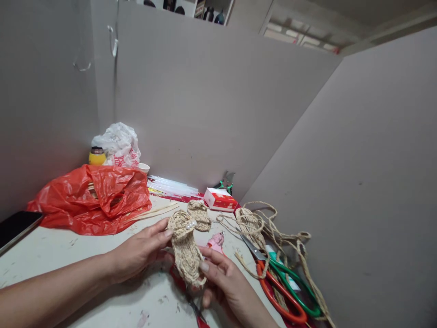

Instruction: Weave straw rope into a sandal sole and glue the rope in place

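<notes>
A small slipper (187, 259) of braided straw cord, with a few white beads on its strap, is tilted up above the table between both hands. My left hand (139, 249) pinches its upper left edge between thumb and fingers. On the lower right edge, my right hand (221, 278) grips with its thumb on top. Just behind lies a similar braided straw piece (202, 221), partly covered by the held one. A crumpled pink scrap (215, 241) is by my right fingers. Beneath the hands lies a red-handled tool (202, 322), mostly hidden.
At right, red-handled scissors (282, 298) and green-handled scissors (300, 288) lie among coils of straw braid (251, 223). A red-and-white box (221, 199), pruning shears (226, 182) and clear sticks (174, 187) line the back. A red plastic bag (78, 200) and phone (18, 228) are left.
</notes>
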`<state>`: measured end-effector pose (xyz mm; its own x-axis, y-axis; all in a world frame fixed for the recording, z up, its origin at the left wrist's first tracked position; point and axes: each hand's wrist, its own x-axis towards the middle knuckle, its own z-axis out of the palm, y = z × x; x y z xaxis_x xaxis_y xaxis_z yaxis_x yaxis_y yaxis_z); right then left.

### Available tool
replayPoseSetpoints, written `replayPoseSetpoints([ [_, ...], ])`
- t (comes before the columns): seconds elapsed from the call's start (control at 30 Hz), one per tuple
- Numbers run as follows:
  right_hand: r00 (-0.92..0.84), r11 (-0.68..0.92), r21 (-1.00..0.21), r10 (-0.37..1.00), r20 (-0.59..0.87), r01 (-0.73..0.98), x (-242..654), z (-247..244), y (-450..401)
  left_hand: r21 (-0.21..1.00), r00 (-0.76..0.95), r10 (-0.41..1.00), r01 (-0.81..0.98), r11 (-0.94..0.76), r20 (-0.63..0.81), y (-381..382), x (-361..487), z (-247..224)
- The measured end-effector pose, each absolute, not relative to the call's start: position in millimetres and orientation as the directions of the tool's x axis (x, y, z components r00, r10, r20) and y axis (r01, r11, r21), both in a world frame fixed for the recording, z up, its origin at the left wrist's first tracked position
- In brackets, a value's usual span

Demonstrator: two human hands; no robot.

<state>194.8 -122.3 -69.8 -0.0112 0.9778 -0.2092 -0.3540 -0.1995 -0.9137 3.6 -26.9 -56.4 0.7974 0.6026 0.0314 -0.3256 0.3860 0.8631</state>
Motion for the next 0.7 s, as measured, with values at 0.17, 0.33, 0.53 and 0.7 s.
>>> replayPoseSetpoints([
  [0.17,-0.079,-0.228,-0.862,0.973,-0.216,-0.453,187,-80,-124,0.813,0.825,0.563,-0.360,0.457,0.048,-33,7,-63],
  [0.33,-0.112,-0.233,-0.833,0.972,-0.205,-0.502,184,-87,-125,0.807,0.838,0.541,-0.367,0.463,0.071,-34,7,-58],
  [0.53,-0.139,-0.220,-0.813,0.975,-0.172,-0.539,182,-78,-128,0.827,0.844,0.534,-0.337,0.451,0.053,-35,9,-55],
  [0.7,-0.114,-0.154,-0.865,0.987,-0.113,-0.477,179,-89,-127,0.845,0.814,0.577,-0.352,0.402,0.065,-36,10,-58],
])
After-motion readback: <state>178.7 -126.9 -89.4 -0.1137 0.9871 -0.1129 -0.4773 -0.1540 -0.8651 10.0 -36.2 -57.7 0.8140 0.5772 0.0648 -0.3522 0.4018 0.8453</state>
